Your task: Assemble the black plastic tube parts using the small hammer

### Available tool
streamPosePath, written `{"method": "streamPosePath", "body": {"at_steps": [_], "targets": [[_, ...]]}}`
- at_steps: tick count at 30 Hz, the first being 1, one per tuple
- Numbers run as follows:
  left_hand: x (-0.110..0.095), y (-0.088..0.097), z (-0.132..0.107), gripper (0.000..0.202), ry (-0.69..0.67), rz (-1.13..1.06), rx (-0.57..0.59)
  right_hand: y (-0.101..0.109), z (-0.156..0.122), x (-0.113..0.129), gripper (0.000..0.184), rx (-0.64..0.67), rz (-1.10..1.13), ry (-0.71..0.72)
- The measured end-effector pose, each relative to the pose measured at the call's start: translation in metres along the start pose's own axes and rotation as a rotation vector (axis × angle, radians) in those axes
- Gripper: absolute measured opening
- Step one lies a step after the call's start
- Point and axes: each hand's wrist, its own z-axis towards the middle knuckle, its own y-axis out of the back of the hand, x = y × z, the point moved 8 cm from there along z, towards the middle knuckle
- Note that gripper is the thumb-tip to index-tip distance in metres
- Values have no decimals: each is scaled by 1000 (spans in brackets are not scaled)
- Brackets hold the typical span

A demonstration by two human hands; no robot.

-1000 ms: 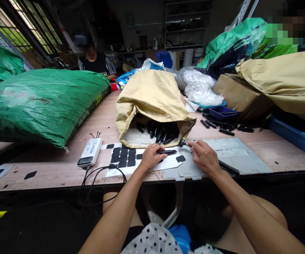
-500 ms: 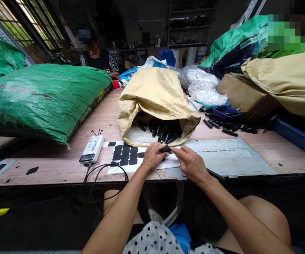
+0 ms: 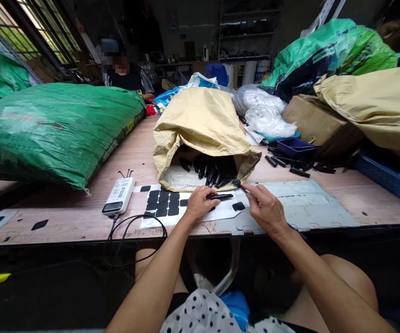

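My left hand (image 3: 201, 203) is closed on a slim black pen-like stick (image 3: 221, 197), which points to the right above a white sheet (image 3: 226, 210). My right hand (image 3: 265, 208) pinches a thin dark tool with a round black head (image 3: 236, 183); its exact kind I cannot make out. That head is apart from the stick, close to the mouth of a tan sack (image 3: 200, 115). Inside the sack lies a heap of similar black sticks (image 3: 214, 172). Rounded black stickers (image 3: 163, 203) cover the sheet's left part, and a single black sticker (image 3: 239, 206) lies near its right end.
On the left are a white power bank (image 3: 118, 196) with a looped black cable and a large green sack (image 3: 57, 132). A grey board (image 3: 300, 206) lies to the right, with loose black sticks (image 3: 299, 172) and a blue basket (image 3: 387, 178) beyond. A person (image 3: 127, 76) sits across the table.
My right hand has moved right, away from my left hand, taking the round-headed tool with it. The black stick in my left hand now shows lengthwise, and the single sticker is uncovered.
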Motion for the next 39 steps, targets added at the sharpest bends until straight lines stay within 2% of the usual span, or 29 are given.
{"method": "streamPosePath", "body": {"at_steps": [3, 8, 12, 33, 36, 39], "targets": [[1, 1, 0, 19, 11, -14, 7, 3, 9, -17, 36, -23, -93, 1], [3, 2, 0, 20, 12, -53, 6, -19, 14, -36, 33, 71, -207, 86], [4, 0, 0, 21, 4, -81, 4, -29, 10, -44, 32, 68, -223, 84], [5, 1, -2, 20, 34, -166, 1, -31, 9, -43, 31, 76, -241, 40], [-3, 10, -8, 19, 47, -250, -39, -31, 10, -44, 31, 89, -246, 26], [-32, 32, -25, 18, -34, -295, -100, -31, 10, -44, 30, 100, -246, 18]]}}
